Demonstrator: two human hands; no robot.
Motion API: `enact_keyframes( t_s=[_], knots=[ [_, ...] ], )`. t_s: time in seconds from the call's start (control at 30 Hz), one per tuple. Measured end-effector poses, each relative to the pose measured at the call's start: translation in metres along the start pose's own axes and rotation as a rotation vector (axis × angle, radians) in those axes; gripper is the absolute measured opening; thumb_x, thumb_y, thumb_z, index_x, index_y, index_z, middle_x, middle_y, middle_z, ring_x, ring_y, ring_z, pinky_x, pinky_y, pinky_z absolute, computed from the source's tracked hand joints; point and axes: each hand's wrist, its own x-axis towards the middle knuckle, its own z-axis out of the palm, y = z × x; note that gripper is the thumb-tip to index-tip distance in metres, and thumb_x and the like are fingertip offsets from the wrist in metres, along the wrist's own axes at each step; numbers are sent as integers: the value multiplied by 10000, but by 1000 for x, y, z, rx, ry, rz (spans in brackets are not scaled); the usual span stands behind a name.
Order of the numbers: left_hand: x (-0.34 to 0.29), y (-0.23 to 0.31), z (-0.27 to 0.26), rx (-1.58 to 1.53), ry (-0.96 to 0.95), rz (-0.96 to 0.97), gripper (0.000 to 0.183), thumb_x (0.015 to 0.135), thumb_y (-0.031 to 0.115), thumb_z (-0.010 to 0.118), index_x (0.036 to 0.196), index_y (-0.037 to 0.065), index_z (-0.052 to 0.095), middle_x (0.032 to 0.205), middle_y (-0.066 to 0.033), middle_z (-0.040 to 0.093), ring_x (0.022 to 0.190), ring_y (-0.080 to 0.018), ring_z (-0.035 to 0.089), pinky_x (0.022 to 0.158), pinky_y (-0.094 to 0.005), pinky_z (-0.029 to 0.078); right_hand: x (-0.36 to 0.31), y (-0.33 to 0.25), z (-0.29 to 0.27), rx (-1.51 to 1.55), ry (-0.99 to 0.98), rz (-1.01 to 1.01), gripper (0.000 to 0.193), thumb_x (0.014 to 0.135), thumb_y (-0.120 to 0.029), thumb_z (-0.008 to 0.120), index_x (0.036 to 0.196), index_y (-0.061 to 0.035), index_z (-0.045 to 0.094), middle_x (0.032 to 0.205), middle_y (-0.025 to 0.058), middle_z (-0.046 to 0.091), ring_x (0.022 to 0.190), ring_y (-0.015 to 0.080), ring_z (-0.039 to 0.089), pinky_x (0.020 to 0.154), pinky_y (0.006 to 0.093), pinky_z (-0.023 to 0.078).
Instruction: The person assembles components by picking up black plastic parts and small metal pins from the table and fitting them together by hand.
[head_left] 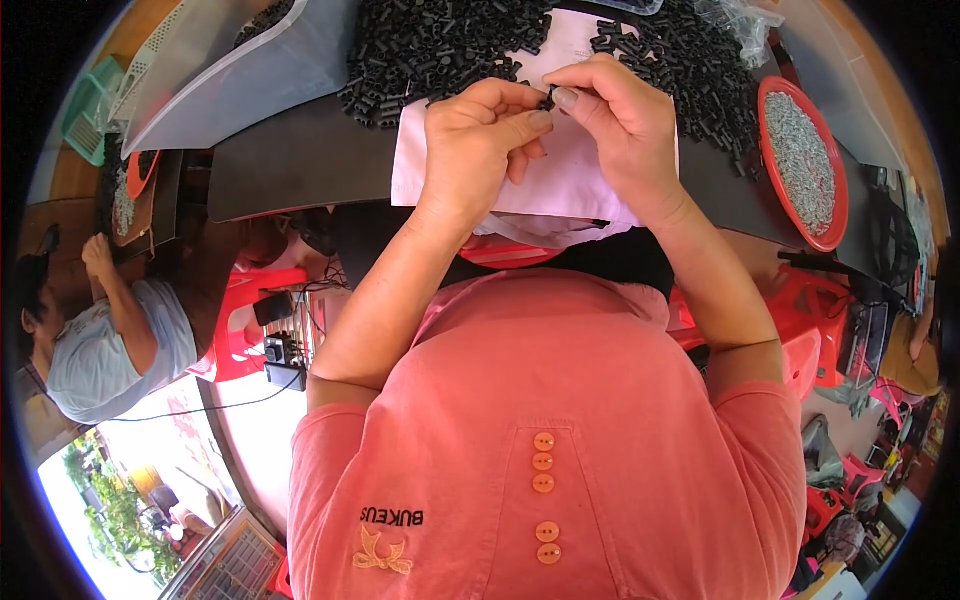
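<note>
The person's left hand (470, 145) pinches a small black piece (547, 101) between thumb and index finger, its other fingers curled. The right hand (635, 130) meets it from the other side, thumb and index fingertip closed on the same piece. The piece sits between the two hands, above a pale sheet (550, 180) lying on the dark counter (300, 160). Beyond the hands, heaps of short black tubular parts (440, 50) spread left and right, partly over the sheet. A red bowl (838, 185) of small silvery parts (800, 160) stands at the right, and a translucent bin (240, 95) at the left.
</note>
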Motion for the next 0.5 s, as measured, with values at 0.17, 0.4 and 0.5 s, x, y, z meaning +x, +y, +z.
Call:
enact_keyframes(
  t_s=[0.17,0.4,0.5],
  knots=[
    [1,-1,-1,-19,-1,-7,115,840,-38,649,950,-71,645,743,-91,648,558,-96,572,400,-198,397,-1,3,2,71,3,43,125,810,20,622,919,-30,658,794,73,637,679,190,613,618,277,473],
    [0,1,-1,-14,5,-10,105,842,-37,650,942,-70,648,752,-94,650,556,-92,567,396,-197,390,-1,2,3,167,-15,185,95,831,6,630,913,-29,662,782,56,651,680,133,609,622,254,471],
    [0,0,-1,-10,10,-13,103,840,-40,650,939,-67,649,751,-94,649,555,-92,567,394,-195,386,-2,0,3,145,-19,166,95,830,7,628,913,-27,659,794,64,647,697,146,615,630,263,474]
  ],
)
